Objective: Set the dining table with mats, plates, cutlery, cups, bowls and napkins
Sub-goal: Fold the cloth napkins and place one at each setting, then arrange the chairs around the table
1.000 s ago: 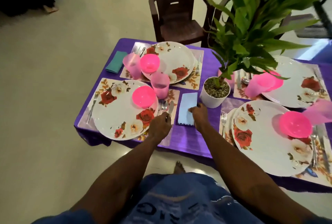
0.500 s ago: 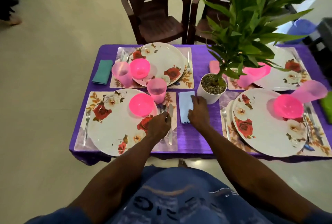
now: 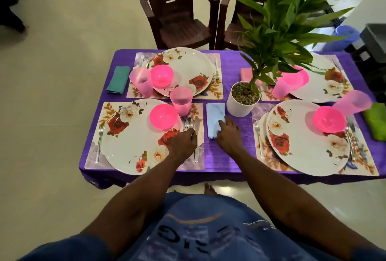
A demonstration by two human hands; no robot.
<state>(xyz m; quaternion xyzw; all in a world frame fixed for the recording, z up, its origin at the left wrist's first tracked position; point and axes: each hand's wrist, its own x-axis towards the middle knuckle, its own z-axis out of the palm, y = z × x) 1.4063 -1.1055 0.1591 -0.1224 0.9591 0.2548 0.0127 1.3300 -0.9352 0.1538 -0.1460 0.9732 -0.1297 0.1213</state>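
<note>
While both hands work at the near-left place setting, the main hazard is judged to be the pink cup [image 3: 181, 100], which stands just beyond the spoon [image 3: 189, 123] and knife [image 3: 196, 135]; a forward nudge of the left hand [image 3: 183, 143] could tip it onto the pink bowl [image 3: 163, 117] or the plate [image 3: 133, 135].

Second hazard: the light-blue napkin [image 3: 215, 120] lies loose on the purple cloth of the counter [image 3: 227, 156], so a dragging touch could skew or bunch it toward the white plant pot [image 3: 243, 99] just beside it.

Left hand: palm down over the right edge of the near-left mat [image 3: 200, 162], fingers curled at the spoon handle. Whether they actually grasp the spoon cannot be told, since the hand hides the handle.

Right hand [image 3: 228, 133]: palm down, fingers relaxed and extended, tips resting on the napkin's lower right part, pressing not pinching.

Napkin position: between the near-left mat and the plant pot, long side running away from the person.
</note>
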